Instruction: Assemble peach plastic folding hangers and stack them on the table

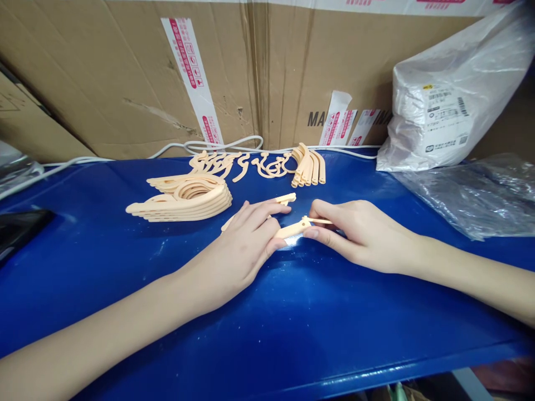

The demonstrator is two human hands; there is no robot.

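My left hand (246,236) lies over a cream plastic part (291,229) on the blue table, fingers closed around it and hiding its middle. One arm of the part shows past the fingertips, another beside the thumb. My right hand (361,234) pinches a thin cream plastic piece (320,221) between thumb and fingers. That piece touches the holed end of the part's near arm; whether it is joined there I cannot tell. Behind my left hand sits a stack of curved cream plastic parts (184,203).
Toward the back lie S-shaped cream pieces (215,162), thin curved pieces (273,166) and several curved tubular pieces (309,167). A white cable (175,147) runs before the cardboard box (284,72). A white plastic bag (434,106) and clear film (463,195) occupy the right; a black object (25,228), the left.
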